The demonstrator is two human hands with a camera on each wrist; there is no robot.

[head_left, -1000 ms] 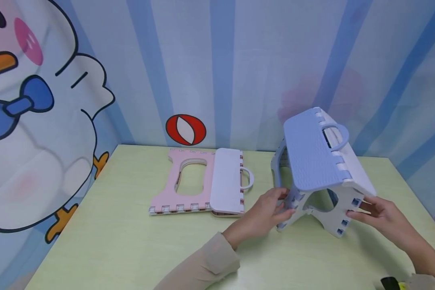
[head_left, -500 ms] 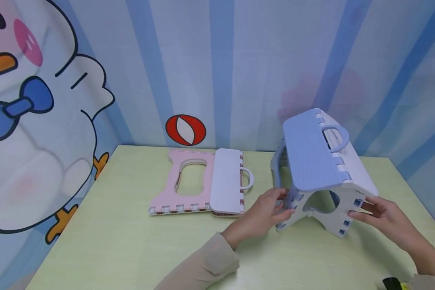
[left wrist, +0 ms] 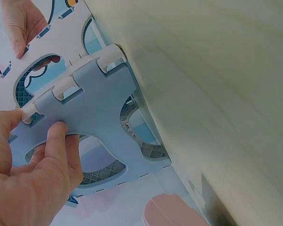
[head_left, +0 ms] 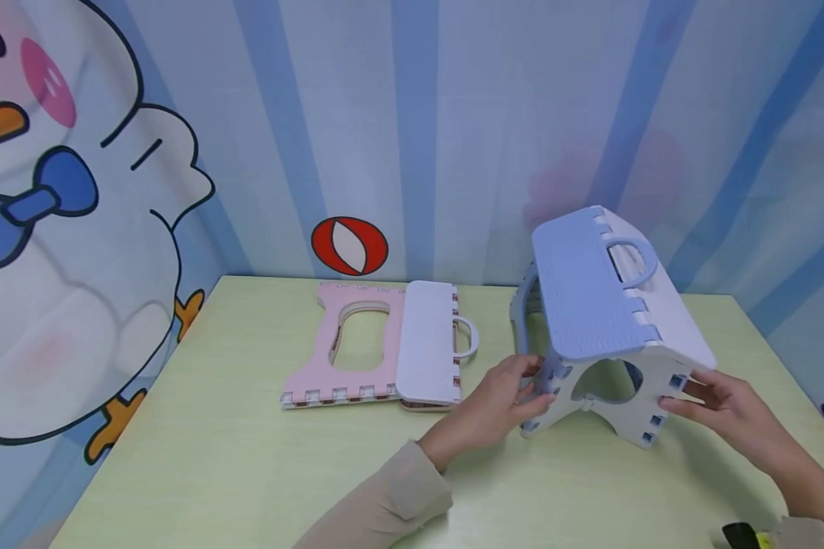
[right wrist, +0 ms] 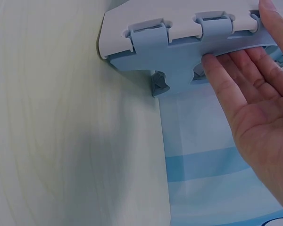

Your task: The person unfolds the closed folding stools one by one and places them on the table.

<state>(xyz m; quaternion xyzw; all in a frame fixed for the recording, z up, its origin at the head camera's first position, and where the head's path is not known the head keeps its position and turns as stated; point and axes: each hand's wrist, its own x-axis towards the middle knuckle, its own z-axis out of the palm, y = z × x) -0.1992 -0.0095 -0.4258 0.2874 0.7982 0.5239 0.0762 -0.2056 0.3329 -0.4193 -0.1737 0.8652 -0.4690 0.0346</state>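
A blue and white folding step stool [head_left: 593,293] stands partly unfolded at the right of the table, its two top halves sloping like a roof and a loop handle at the ridge. My left hand [head_left: 490,400] grips its blue left side; in the left wrist view the thumb lies at the hinged edge and fingertips reach to the leg cutout. On the other side, my right hand [head_left: 735,415] holds the hinged right edge. The right wrist view shows its fingers [right wrist: 224,84] reaching in under the blue panel. A pink and white folding stool [head_left: 429,343] lies folded flat, left of centre.
The pale green table [head_left: 178,457] ends at a striped blue backdrop [head_left: 357,114] with a cartoon duck. A small black and yellow object [head_left: 741,536] shows at the bottom right, beside my right sleeve.
The blue and white stool has spread slightly, its white right half and right legs shifting a little rightward with my right hand. The pink stool stays put; the head view shifts slightly.
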